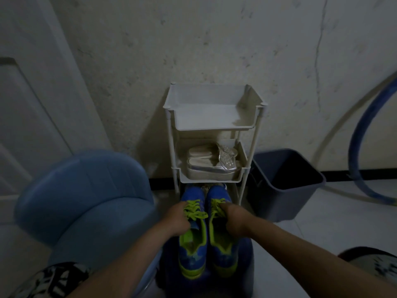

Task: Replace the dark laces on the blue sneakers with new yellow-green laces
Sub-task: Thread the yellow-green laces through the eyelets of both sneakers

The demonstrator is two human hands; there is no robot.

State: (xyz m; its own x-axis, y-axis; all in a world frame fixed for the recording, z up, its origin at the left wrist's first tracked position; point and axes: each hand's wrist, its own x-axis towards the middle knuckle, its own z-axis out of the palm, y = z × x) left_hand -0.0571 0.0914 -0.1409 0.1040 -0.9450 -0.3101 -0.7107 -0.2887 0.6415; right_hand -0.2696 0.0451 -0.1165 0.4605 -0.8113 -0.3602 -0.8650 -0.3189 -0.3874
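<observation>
**Two blue shoes held at the shoe rack**

The person holds a pair of blue sneakers with yellow-green insides [193,252] side by side. The heels are near the person. The toes point at the bottom of a tall white plastic rack with three shelves [214,123], just below its middle shelf. Bright yellow-green laces [194,211] are on both shoes.

The left hand [176,220] is curled round the side of the left shoe, by the laces. The right hand [234,218] grips the right shoe the same way.

Shiny silver sandals [212,163] lie on the middle shelf. A soft blue chair [86,201] is on the left. A dark grey bin [285,183] stands just right of the rack. A blue hoop [363,134] is by the wall.
</observation>
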